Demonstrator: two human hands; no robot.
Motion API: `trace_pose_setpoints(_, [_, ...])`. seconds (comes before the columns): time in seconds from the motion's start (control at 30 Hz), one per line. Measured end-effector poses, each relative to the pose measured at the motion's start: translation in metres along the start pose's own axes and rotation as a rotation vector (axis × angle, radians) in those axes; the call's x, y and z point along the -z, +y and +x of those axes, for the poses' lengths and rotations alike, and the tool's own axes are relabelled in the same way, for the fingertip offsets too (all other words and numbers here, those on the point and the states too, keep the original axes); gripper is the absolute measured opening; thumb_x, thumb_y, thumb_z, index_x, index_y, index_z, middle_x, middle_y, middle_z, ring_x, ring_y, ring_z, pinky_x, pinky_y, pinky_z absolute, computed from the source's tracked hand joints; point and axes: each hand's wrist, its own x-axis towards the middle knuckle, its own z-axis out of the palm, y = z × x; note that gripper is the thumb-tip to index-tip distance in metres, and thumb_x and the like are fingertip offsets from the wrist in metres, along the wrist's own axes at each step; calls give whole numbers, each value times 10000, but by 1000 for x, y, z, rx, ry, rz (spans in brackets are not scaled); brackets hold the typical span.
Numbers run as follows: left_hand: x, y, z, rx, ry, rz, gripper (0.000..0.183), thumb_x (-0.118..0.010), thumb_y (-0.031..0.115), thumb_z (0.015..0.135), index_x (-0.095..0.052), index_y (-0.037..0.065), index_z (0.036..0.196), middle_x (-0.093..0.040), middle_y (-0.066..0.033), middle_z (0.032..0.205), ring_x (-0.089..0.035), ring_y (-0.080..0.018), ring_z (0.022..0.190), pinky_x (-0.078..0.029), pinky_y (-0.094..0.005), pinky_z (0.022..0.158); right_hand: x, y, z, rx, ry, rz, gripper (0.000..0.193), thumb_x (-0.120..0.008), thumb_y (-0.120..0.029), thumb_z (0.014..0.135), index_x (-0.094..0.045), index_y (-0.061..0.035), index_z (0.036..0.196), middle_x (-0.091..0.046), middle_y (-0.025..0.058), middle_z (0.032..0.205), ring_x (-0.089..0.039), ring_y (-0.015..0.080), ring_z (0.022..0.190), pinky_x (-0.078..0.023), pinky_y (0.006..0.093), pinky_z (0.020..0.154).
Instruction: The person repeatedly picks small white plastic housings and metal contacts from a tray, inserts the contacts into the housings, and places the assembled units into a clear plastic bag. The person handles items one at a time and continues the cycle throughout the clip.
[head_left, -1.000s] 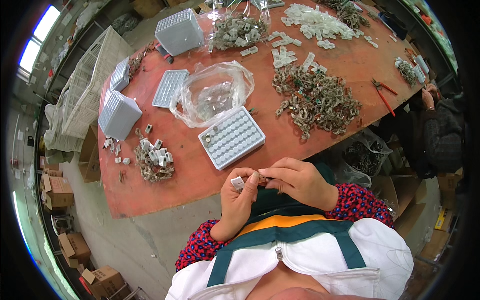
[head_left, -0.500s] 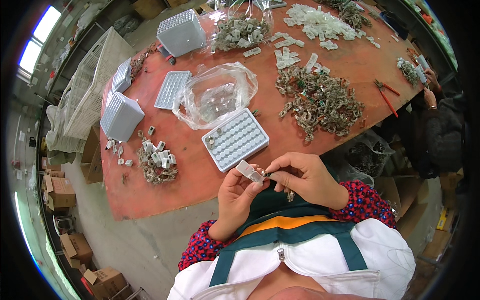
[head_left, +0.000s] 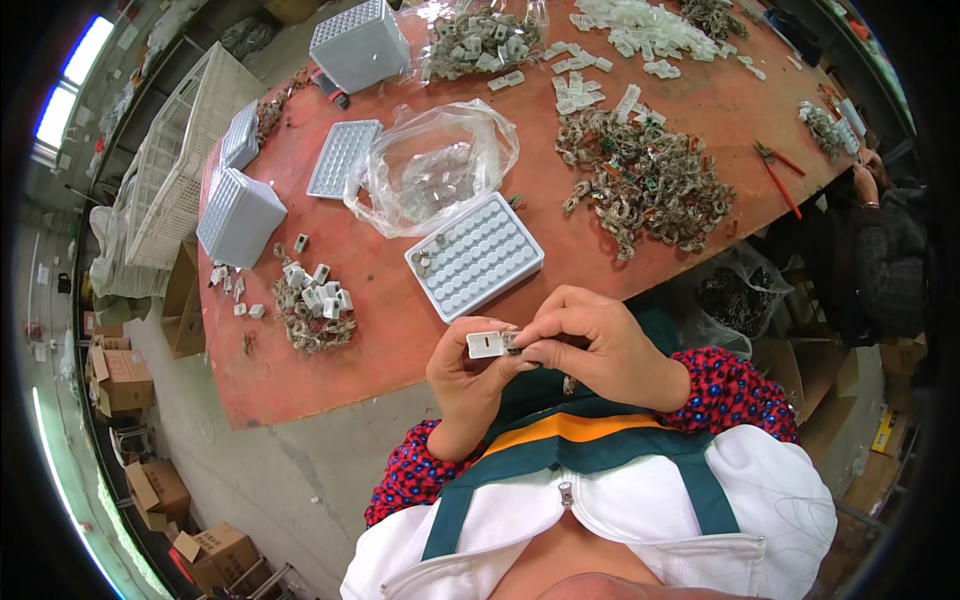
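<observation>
In front of my chest my left hand (head_left: 465,380) is closed on a small white plastic case (head_left: 486,345), gripped between thumb and fingers. The case has a dark slot in its face and a clear part at its right end. Right at that end, my right hand (head_left: 600,350) pinches something small and dark, mostly covered by the fingertips. Below those fingers hangs a short brownish piece like cable (head_left: 570,384). Just beyond my hands lies a pale tray with round pockets (head_left: 480,260); a few small round metallic pieces (head_left: 424,262) sit at its left corner.
A heap of coiled brown cables (head_left: 650,185) lies right, with red-handled cutters (head_left: 777,178) beyond. White cases with cables (head_left: 315,305) lie left, near stacked trays (head_left: 240,220). A clear plastic bag (head_left: 435,170) touches the tray area. Another person's hands (head_left: 868,182) work at the far right.
My hands have shifted slightly, and the white case is turned from a slant to nearly level, its slotted face now showing. The right fingers have come closer over its clear end.
</observation>
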Motion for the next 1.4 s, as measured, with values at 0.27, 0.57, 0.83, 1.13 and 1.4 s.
trace_pose_setpoints(0.27, [2,5,-1,138,-15,-192,384,-785,-37,854,-623,-41,1202,-697,-127,1121,-702,-174,972,-606,-301,850,4,7,6,147,-100,-46,183,-712,-24,915,-739,-27,1096,-638,85,960,-673,192,824,-549,293,698])
trace_pose_setpoints(0.57, [5,6,-6,4,35,-9,390,-798,-20,848,-650,-50,1208,-696,-142,1131,-709,-189,942,-602,-297,840,-5,7,1,167,32,-107,170,-740,-25,895,-742,-35,1065,-655,68,975,-679,186,802,-560,297,689])
trace_pose_setpoints(0.83, [4,6,-4,-107,57,129,354,-800,-32,821,-668,-59,1149,-680,-166,1082,-708,-224,919,-636,-337,768,-3,17,1,344,56,-203,271,-778,-25,822,-755,-73,1088,-664,68,970,-676,208,815,-557,306,694])
trace_pose_setpoints(1.13, [5,8,-3,32,-12,145,401,-752,-57,877,-641,-72,1262,-701,-150,1158,-697,-204,1036,-602,-307,883,8,13,8,479,-46,-547,271,-740,-80,821,-696,-83,1089,-670,40,942,-679,226,818,-540,340,705])
trace_pose_setpoints(1.4, [-4,20,-3,257,61,-77,385,-674,26,971,-583,-88,1327,-669,-200,1250,-690,-227,1077,-602,-340,919,7,16,7,459,-20,-437,234,-725,-70,855,-699,-74,1087,-665,51,926,-687,252,830,-560,369,725])
